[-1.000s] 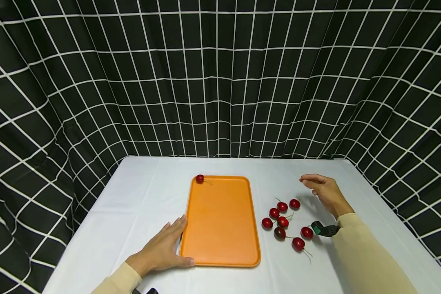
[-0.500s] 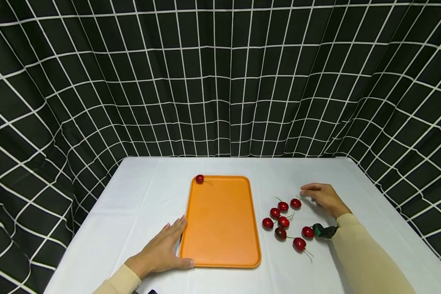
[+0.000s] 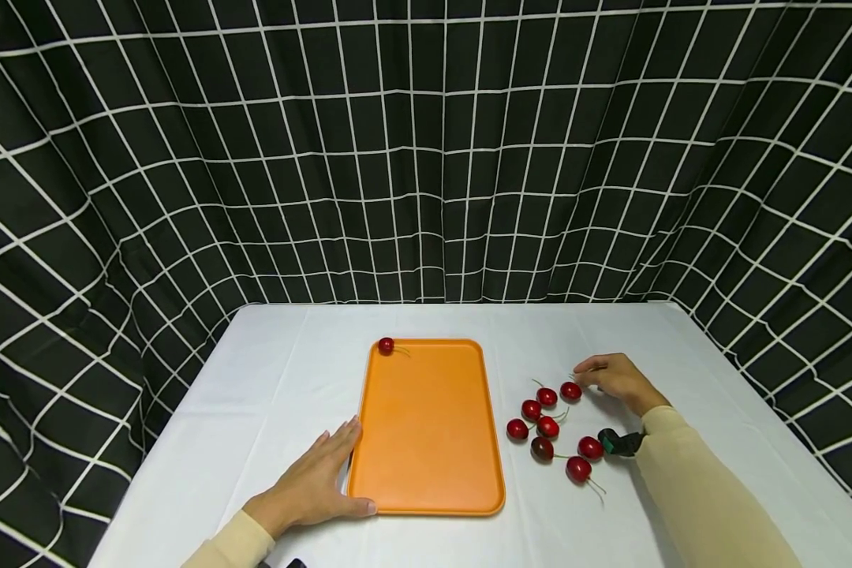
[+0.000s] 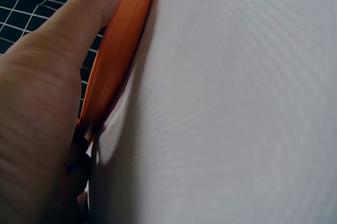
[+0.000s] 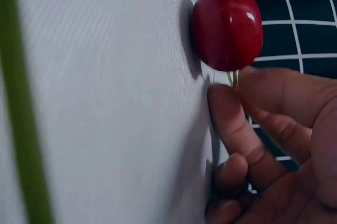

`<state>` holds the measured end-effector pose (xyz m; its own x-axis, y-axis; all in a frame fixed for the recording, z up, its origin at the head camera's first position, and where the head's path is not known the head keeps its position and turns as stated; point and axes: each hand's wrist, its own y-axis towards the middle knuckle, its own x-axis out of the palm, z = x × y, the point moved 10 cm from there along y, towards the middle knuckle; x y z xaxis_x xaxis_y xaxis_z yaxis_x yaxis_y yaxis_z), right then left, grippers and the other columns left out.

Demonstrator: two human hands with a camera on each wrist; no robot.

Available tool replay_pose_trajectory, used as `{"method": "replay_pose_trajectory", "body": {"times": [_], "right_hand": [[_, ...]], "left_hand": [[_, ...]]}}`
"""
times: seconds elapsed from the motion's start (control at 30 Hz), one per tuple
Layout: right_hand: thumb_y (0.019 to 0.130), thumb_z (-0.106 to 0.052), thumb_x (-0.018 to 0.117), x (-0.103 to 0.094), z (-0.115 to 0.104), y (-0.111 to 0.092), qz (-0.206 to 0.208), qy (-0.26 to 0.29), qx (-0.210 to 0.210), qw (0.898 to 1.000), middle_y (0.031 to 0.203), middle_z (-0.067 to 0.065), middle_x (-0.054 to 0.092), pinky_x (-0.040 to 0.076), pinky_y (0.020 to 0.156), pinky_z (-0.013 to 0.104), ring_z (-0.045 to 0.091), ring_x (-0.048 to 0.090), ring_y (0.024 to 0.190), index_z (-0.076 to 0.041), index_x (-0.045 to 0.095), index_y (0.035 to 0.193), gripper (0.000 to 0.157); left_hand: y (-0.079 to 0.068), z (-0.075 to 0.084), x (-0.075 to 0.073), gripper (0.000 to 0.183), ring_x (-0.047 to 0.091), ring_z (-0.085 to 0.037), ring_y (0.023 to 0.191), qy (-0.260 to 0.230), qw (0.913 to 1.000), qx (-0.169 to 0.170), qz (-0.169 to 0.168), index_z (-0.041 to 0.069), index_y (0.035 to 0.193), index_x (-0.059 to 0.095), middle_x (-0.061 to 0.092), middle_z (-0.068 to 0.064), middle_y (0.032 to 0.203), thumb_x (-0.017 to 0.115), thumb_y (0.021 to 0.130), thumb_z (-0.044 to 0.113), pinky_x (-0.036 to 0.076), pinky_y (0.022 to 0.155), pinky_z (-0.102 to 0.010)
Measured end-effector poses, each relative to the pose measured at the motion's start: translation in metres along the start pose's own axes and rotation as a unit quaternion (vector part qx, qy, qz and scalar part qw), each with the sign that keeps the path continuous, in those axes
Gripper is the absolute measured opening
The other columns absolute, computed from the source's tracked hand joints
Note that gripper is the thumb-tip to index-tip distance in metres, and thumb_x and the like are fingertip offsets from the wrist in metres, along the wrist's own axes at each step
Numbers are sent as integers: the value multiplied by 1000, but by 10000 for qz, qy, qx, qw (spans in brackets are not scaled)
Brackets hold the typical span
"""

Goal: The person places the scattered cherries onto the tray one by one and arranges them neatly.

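Note:
An orange tray (image 3: 426, 426) lies on the white table. My left hand (image 3: 312, 481) rests at its near left corner, fingers extended along the left side and thumb on the front rim. In the left wrist view the thumb (image 4: 79, 18) touches the tray's orange rim (image 4: 118, 50). At the far end of the cherry group, my right hand (image 3: 621, 383) is beside a red cherry (image 3: 570, 392). The right wrist view shows thumb and fingertips pinching the stem (image 5: 232, 78) of that cherry (image 5: 227, 28), which appears to sit on the cloth.
Several other cherries (image 3: 547, 427) lie loose right of the tray. One cherry (image 3: 591, 448) is close to the right wrist's black strap (image 3: 619, 443). Another cherry (image 3: 386, 345) sits in the tray's far left corner. A black gridded curtain (image 3: 440, 158) surrounds the table.
My right hand has come down and slightly toward me, and its fingertips have closed in at the far cherry's stem. The left hand and tray have stayed put.

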<state>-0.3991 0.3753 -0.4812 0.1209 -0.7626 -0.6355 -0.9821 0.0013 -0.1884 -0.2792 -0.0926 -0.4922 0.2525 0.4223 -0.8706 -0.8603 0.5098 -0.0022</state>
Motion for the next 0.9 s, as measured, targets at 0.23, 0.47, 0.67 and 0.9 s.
{"method": "replay_pose_trajectory", "body": {"times": [0.23, 0.47, 0.67, 0.9], "right_hand": [[86, -16, 67, 2, -5, 2, 43, -113, 158, 9998, 106, 14, 63, 43, 72, 35, 29, 49, 94, 1, 69, 106, 26], [88, -13, 64, -4, -1, -7, -126, 139, 218, 9996, 92, 7, 69, 46, 66, 31, 21, 55, 84, 7, 67, 110, 30], [88, -12, 65, -9, 7, -17, -486, 550, 386, 9966, 83, 4, 65, 45, 60, 29, 18, 53, 74, 7, 69, 105, 25], [87, -12, 68, -10, 13, -24, -519, 1182, 515, 9903, 79, 1, 65, 46, 59, 27, 14, 52, 70, 5, 70, 102, 23]], "left_hand": [[1, -2, 0, 122, 15, -18, 143, 45, 10000, -69, -38, 0, 151, 24, 16, -5, 158, 65, 67, 77, 8, 117, -40], [0, 0, 2, 122, 15, -20, 143, 44, 9999, -61, -90, 0, 151, 24, 16, -6, 159, 66, 67, 77, 9, 116, -42], [1, 2, -1, 121, 16, -20, 143, 148, 9999, 9, -23, -1, 151, 24, 17, -8, 158, 64, 68, 77, 10, 116, -42], [0, 1, 1, 122, 15, -21, 143, 122, 9998, -37, -124, -2, 151, 24, 17, -8, 158, 63, 68, 79, 9, 116, -42]]}}
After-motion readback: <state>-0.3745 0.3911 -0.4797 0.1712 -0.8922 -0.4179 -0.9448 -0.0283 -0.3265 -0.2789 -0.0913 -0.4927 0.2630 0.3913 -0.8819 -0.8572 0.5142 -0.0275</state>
